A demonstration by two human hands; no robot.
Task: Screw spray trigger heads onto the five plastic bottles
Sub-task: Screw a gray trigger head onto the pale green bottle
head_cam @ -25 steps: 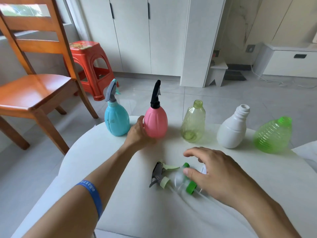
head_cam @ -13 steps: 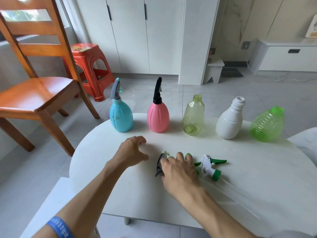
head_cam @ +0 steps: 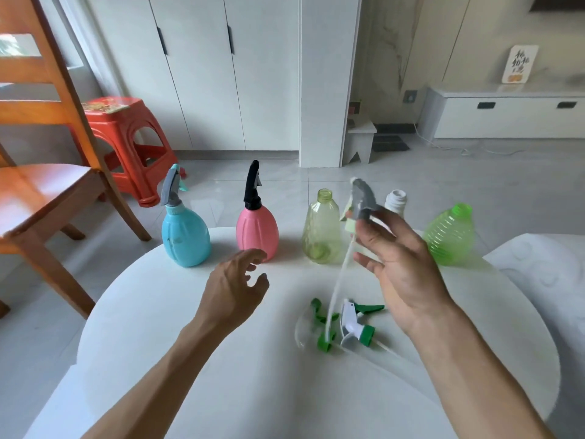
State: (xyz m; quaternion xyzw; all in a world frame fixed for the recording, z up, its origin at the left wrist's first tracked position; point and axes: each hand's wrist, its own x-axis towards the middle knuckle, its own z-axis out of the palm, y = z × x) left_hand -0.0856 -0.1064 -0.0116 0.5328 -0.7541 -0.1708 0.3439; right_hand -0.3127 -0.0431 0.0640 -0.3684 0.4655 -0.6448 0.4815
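Five bottles stand in a row at the far edge of the white table: a blue bottle with a grey trigger head, a pink bottle with a black head, then a headless yellow-green bottle, a white bottle partly hidden by my fingers, and a bright green ribbed bottle. My right hand holds a grey trigger head up in the air beside the yellow-green bottle, its tube hanging down. My left hand hovers open near the pink bottle. Two green-and-white trigger heads lie on the table.
A wooden chair stands at the left, with an orange plastic stool behind it. White cupboards and a low white cabinet line the far wall. A pale cushion touches the table's right side.
My right hand has lifted the grey trigger head off the table, up toward the yellow-green bottle. My left hand has let go of the pink bottle and now hovers open.
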